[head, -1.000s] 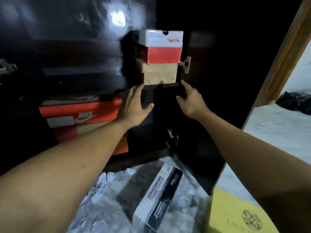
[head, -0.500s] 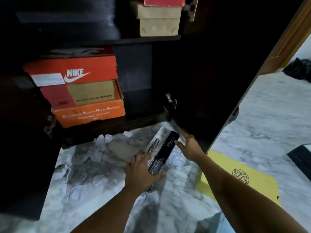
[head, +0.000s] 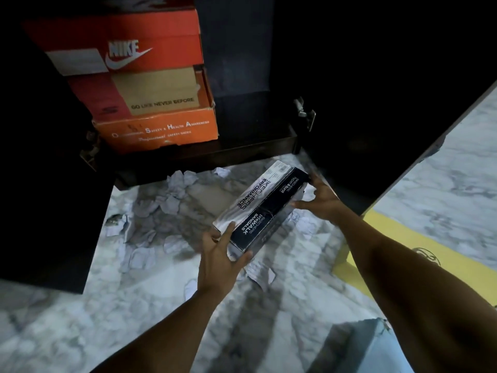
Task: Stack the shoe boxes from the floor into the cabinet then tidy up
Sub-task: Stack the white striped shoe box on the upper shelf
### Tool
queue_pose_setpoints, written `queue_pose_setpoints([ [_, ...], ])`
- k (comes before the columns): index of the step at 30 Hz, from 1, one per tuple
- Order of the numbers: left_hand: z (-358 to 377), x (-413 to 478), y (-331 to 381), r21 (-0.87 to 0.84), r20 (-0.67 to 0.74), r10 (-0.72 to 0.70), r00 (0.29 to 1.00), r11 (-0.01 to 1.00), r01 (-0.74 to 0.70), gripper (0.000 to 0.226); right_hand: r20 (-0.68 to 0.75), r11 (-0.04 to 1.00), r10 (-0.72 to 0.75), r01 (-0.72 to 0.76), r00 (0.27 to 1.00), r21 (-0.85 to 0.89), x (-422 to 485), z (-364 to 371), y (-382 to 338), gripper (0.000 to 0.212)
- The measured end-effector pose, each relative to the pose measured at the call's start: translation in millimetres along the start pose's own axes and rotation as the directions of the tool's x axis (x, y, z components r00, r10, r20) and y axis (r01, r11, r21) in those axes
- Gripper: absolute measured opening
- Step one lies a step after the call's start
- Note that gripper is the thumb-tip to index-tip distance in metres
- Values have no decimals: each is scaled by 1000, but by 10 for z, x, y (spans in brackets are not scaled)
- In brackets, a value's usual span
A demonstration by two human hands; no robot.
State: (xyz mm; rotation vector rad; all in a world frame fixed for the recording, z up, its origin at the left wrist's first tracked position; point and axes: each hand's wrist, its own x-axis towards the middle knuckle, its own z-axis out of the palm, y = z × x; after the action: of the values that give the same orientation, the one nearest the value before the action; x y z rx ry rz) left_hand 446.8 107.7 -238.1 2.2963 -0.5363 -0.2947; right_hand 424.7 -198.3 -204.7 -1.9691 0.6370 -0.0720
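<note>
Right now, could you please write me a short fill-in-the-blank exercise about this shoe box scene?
1. Both hands grip the ends of the black and white ____ box.
2. In the cabinet, the Nike box sits at the ____ of a stack of three.
3. The bottom box of that stack is ____ in colour.
4. Crumpled ____ litters the marble floor.

Missing words: Skechers; top; orange; paper

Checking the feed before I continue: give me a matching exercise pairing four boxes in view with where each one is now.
1. Skechers box
2. Nike box
3. orange safety shoes box
4. yellow box

A. bottom of the cabinet stack
B. on the floor behind the right arm
C. between both hands
D. top of the cabinet stack

Pairs: 1-C, 2-D, 3-A, 4-B
</note>
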Motion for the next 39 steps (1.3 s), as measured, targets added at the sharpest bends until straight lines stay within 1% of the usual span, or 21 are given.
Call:
queue_pose_setpoints([
  [1,-13,6,-2,-82,31,-33,999,996,36,81,-20,999,4,-4,1000,35,-12,20,-4,88],
  [2,-21,24,-18,-144,25,-48,999,988,51,79,-43,998,-1,4,999,63,-19,37,-1,84],
  [3,-36,51,-40,-190,-16,-62,998,980,58,76,-73,996,-11,17,997,84,-34,46,-21,82],
  [6,-118,195,-83,-315,-182,-121,976,947,59,62,-131,995,-11,24,991,97,-40,46,-48,86],
  [9,-218,375,-85,-475,-302,-268,915,874,99,43,-121,993,5,9,993,115,-98,52,-92,91],
  [11,-273,486,-97,-529,-329,-345,879,838,131,35,-116,992,10,5,993,128,-153,66,-93,99],
  [12,-277,533,-131,-529,-317,-352,881,836,144,33,-117,990,11,5,993,138,-184,75,-99,98],
  [14,-285,580,-181,-528,-229,-329,916,833,167,40,-116,985,43,-23,992,171,-235,82,-58,89],
  [16,-302,580,-248,-531,-94,-276,956,827,186,64,-114,980,96,-74,989,187,-269,84,5,86],
  [18,-313,525,-325,-518,14,-231,973,830,204,79,-122,968,145,-115,982,224,-311,102,79,85],
  [20,-311,473,-403,-494,66,-180,981,849,189,82,-107,966,159,-132,982,221,-366,124,122,90],
  [22,-284,428,-475,-496,96,-136,986,852,166,88,-49,970,149,-136,988,202,-407,147,206,98],
  [23,-271,407,-496,-504,107,-123,987,848,161,94,-17,972,147,-141,989,190,-430,165,230,97],
  [25,-235,393,-544,-507,121,-104,987,849,152,101,26,980,128,-130,991,148,-487,222,225,81],
  [26,-216,388,-556,-497,117,-91,989,857,138,100,44,983,123,-128,991,133,-496,252,242,78],
  [29,-203,398,-488,-451,49,-92,995,886,105,93,55,986,86,-93,995,135,-517,318,208,80],
  [33,-417,541,-174,-489,-56,-108,993,870,67,84,-20,985,31,-28,999,169,-570,218,-47,74],
  [35,-616,658,75,-489,-116,-91,989,872,23,93,-66,984,-12,24,998,174,-614,84,-292,78],
  [36,-727,725,194,-469,-151,-90,984,883,9,101,-79,981,-31,46,996,188,-636,15,-429,84],
  [38,-979,847,461,-438,-208,-73,975,899,-26,116,-131,983,-59,81,990,166,-664,-147,-734,113],
  [39,-1125,896,608,-433,-225,-53,973,900,-51,124,-158,983,-85,108,984,147,-687,-235,-892,123],
])
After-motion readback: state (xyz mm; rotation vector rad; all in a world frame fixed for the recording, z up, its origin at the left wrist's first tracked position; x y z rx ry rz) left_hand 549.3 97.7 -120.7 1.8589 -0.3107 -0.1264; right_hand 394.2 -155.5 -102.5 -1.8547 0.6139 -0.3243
